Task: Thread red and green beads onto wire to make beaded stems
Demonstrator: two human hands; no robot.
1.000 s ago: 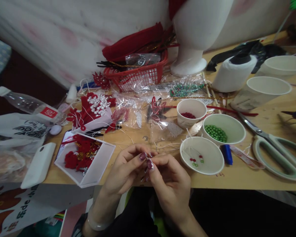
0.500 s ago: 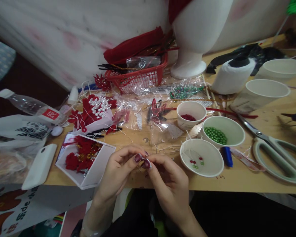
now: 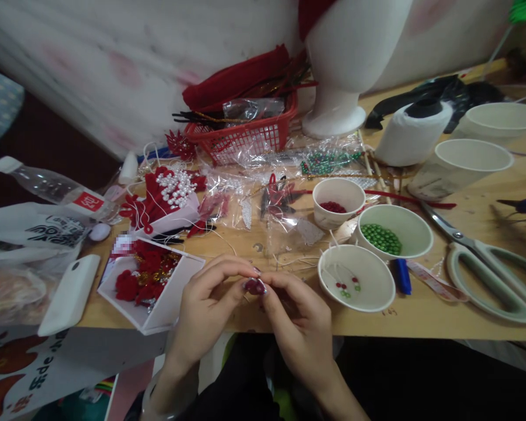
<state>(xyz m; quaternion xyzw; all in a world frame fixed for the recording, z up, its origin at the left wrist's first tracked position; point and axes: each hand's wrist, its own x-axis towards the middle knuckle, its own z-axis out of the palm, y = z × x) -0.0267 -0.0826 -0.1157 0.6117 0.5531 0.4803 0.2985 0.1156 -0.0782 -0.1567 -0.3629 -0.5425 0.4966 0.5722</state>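
My left hand (image 3: pixel 208 313) and my right hand (image 3: pixel 300 327) meet at the table's front edge, thumbs and index fingers pinched together tip to tip. Whatever lies between the fingertips is too small to make out. To the right of my right hand is a paper cup (image 3: pixel 356 278) with a few red and green beads on thin threads. Behind it stand a cup of green beads (image 3: pixel 380 238) and a cup of red beads (image 3: pixel 333 207). An open white box (image 3: pixel 131 301) with red and gold ornaments sits left of my left hand.
Large scissors (image 3: pixel 486 269) and a blue cap-like piece (image 3: pixel 403 276) lie at the right. A red basket (image 3: pixel 245 137), a white foam stand (image 3: pixel 335 117) and a thread spool (image 3: pixel 414 133) stand behind. At the left are a bottle (image 3: pixel 56 190) and a white phone (image 3: pixel 70 297).
My thumbs have drawn closer together, and my left hand has turned slightly. The view has shifted a little; the cups and box stay in place.
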